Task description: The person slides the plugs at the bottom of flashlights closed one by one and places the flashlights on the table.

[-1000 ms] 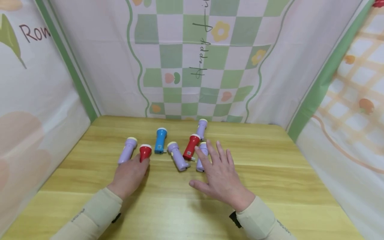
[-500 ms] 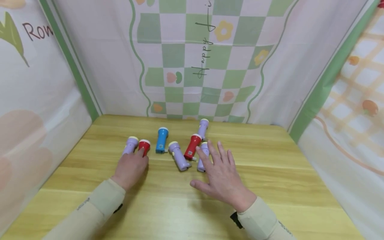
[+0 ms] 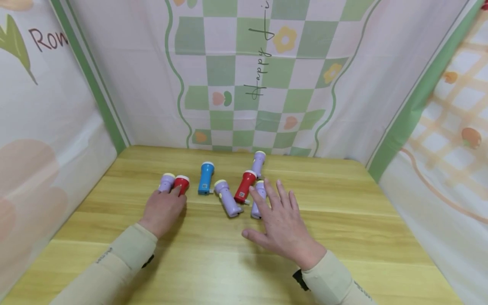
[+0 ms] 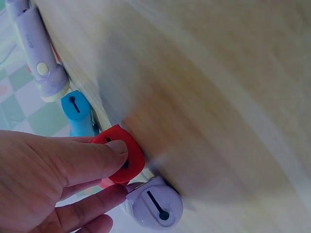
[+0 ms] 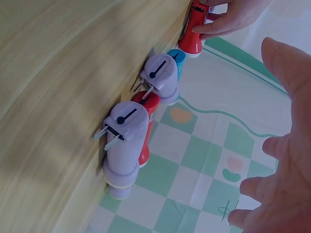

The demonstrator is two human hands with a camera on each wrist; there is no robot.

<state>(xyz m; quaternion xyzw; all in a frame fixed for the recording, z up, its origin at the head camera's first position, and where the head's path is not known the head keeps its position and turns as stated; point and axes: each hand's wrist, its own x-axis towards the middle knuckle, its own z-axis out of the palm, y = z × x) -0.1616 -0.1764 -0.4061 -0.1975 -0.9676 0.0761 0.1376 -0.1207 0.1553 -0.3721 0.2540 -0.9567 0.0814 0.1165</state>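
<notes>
My left hand (image 3: pixel 163 212) pinches a red flashlight (image 3: pixel 181 183) at the left of the table, the thumb on its tail end in the left wrist view. Right beside it lies a lilac flashlight (image 4: pixel 158 206) with a black slot in its end; my other fingers reach to it. My right hand (image 3: pixel 284 224) is spread with straight fingers and holds nothing. Its index finger overlaps a lilac flashlight (image 3: pixel 256 206) in the head view. In the right wrist view, two prongs stick out from that lilac flashlight (image 5: pixel 127 145).
Between the hands lie a blue flashlight (image 3: pixel 206 178), another lilac flashlight (image 3: pixel 227 200) and a second red flashlight (image 3: pixel 245 187). One more lilac flashlight (image 3: pixel 259 163) lies farther back. The wooden table (image 3: pixel 213 267) ends at a patterned cloth wall (image 3: pixel 148 106).
My left hand has moved the red flashlight slightly away from me and left, up against the lilac one. The right hand has stayed in place.
</notes>
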